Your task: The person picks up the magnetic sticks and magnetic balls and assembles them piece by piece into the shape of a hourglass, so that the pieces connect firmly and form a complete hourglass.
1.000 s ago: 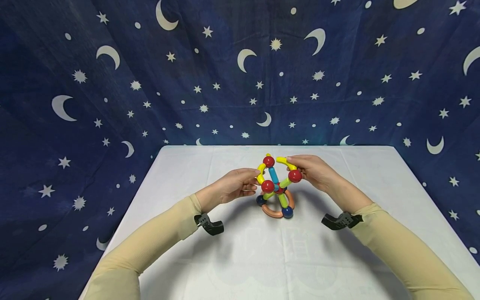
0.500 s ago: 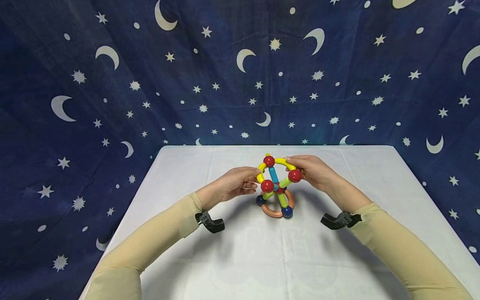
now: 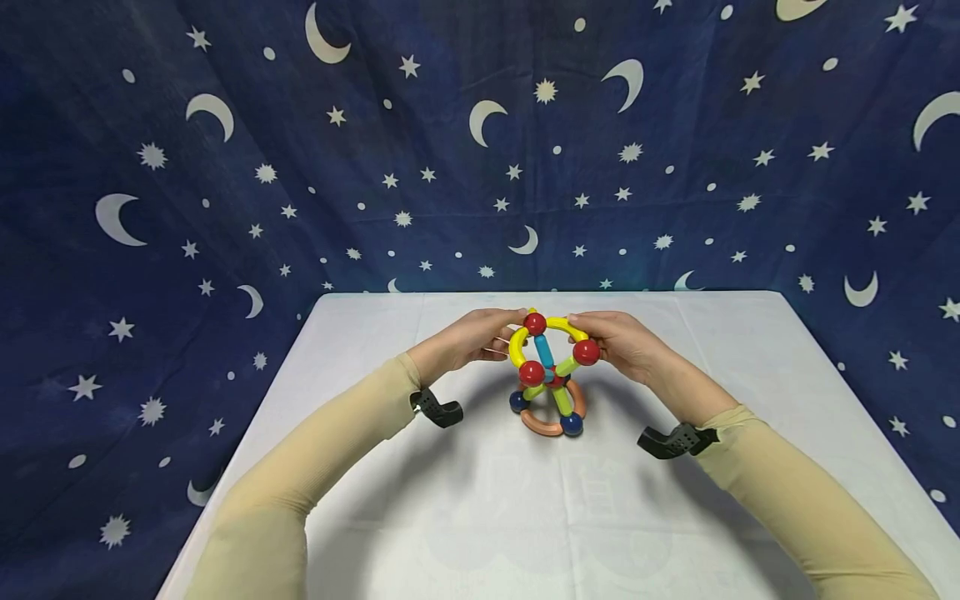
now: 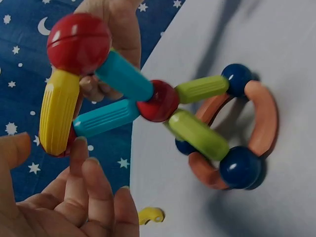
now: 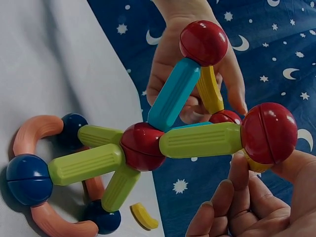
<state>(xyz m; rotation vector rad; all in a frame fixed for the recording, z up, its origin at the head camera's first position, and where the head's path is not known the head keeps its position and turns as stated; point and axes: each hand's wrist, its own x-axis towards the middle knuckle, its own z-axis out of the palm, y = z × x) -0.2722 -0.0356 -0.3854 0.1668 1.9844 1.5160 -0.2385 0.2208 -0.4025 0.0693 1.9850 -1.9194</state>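
Note:
A toy built of magnetic sticks and balls (image 3: 553, 377) stands on the white table, with orange curved sticks and blue balls below. Green and blue sticks spread up from its central red ball (image 4: 158, 100) to red balls joined by yellow curved sticks. My left hand (image 3: 480, 333) is at the far red ball (image 3: 535, 323), and its index fingertip touches that ball in the left wrist view, the thumb apart. At the right red ball (image 5: 269, 133), my right hand (image 3: 622, 342) pinches the right-hand yellow curved stick (image 3: 567, 325), mostly hidden in the right wrist view.
A loose yellow curved piece (image 5: 144, 217) lies on the white tabletop (image 3: 570, 508) behind the toy. Dark blue cloth (image 3: 442, 125) with moons and stars hangs behind and beside the table. Black wrist mounts (image 3: 437, 408) sit on both sleeves.
The right-hand yellow curved stick has swung in until its free end meets the far red ball. My left hand has left the left yellow curved stick and moved back to that ball.

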